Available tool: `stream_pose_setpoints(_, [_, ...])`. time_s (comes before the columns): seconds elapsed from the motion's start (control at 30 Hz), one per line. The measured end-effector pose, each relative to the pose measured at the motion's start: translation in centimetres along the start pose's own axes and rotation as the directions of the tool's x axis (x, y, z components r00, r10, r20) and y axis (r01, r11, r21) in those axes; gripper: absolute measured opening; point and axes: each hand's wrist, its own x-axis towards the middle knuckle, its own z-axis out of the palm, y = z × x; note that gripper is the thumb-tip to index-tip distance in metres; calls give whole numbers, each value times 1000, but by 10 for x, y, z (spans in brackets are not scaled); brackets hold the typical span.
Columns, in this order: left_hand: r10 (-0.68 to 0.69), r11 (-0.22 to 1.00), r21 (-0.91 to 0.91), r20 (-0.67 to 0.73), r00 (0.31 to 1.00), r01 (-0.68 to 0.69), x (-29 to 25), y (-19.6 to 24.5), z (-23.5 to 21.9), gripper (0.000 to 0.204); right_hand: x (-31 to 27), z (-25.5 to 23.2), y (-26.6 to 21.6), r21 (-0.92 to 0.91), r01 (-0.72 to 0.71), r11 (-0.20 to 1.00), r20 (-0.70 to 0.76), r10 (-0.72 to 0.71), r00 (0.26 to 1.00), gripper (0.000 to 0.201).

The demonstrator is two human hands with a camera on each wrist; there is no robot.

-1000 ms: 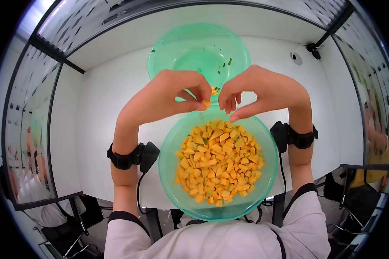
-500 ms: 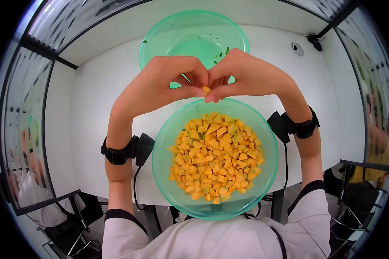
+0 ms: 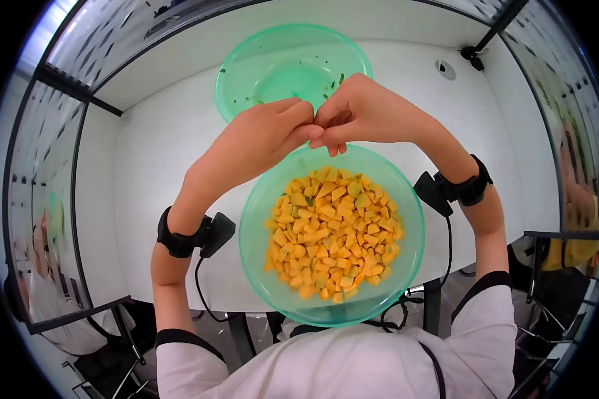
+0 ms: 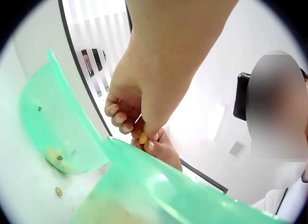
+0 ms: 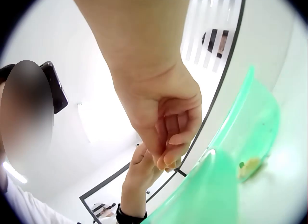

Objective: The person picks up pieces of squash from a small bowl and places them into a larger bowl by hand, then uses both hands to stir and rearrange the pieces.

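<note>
Above the far rim of the near green bowl [image 3: 251, 256], my two hands meet at the fingertips. In the left wrist view a small orange chunk [image 4: 143, 138], which looks like pumpkin, shows between the fingertips; the head view hides it behind the fingers. My left hand [image 3: 256, 136] pinches it with curled fingers. My right hand [image 3: 376, 113] has thumb and fingertips drawn together at the same chunk. The bowl below holds a heap of diced pumpkin [image 3: 333, 233], some pieces with greenish edges.
Behind the hands stands a second green bowl [image 3: 229, 86] with dark green scraps [image 3: 341, 78] on its wall. A small tan bit [image 4: 58, 191] lies on the white table [image 3: 160, 193]. Panels enclose the sides and back. Cables hang from both wrist cameras [image 3: 217, 234].
My right hand came in from the right to meet the left at the chunk. The left hand has turned, its fingers now covering the chunk from above.
</note>
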Motion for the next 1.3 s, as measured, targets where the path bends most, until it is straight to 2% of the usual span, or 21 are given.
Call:
stream_pose_setpoints(0.03, [25, 1000, -5, -19, 1000, -25, -2, 2, 2, 19, -2, 1, 0, 5, 0, 1000, 0, 0, 1000, 14])
stream_pose_setpoints(0.27, [-27, 992, -124, 49, 998, 33, -11, 11, 12, 17, -8, 8, 2, -16, 6, 1000, 72, -5, 997, 11])
stream_pose_setpoints(0.37, [26, 973, -228, 3, 1000, -24, -12, 7, 21, 17, -9, 14, 6, -23, -11, 1000, 59, 12, 998, 11])
stream_pose_setpoints(0.47, [36, 973, -230, 47, 998, -24, -15, 10, 21, 16, -12, 16, 3, -7, -28, 1000, 59, 28, 998, 12])
stream_pose_setpoints(0.57, [20, 983, -185, 58, 998, -8, -19, 11, 28, 15, -17, 20, 3, -12, -45, 999, 81, 46, 996, 13])
stream_pose_setpoints(0.67, [109, 993, -56, 65, 992, -106, -24, 8, 31, 13, -20, 24, 6, -15, -53, 998, 93, 55, 994, 13])
stream_pose_setpoints(0.77, [218, 975, -49, -3, 976, -218, -25, 7, 36, 11, -23, 26, 4, 16, -66, 998, 108, 64, 992, 14])
stream_pose_setpoints(0.83, [261, 965, -3, 1, 965, -261, -26, 3, 38, 11, -24, 28, 5, 43, -65, 997, 112, 60, 992, 15])
stream_pose_setpoints(0.97, [339, 939, 55, 3, 941, -339, -28, 2, 37, 15, -25, 30, 6, -21, -20, 1000, 150, 23, 988, 17])
stream_pose_setpoints(1.03, [364, 919, 162, 9, 931, -360, -30, 1, 39, 17, -27, 31, 11, -35, 15, 999, 172, -9, 985, 19])
stream_pose_setpoints(1.13, [406, 890, 238, -25, 914, -389, -34, 4, 41, 17, -31, 30, 8, 25, -40, 999, 217, 34, 976, 22])
stream_pose_setpoints(1.23, [442, 867, 288, -69, 895, -406, -36, 10, 43, 16, -33, 33, 10, 180, -121, 976, 243, 75, 967, 22])
stream_pose_setpoints(1.3, [436, 870, 291, -78, 897, -398, -36, 14, 40, 17, -34, 35, 10, 190, -118, 975, 212, 76, 974, 20])
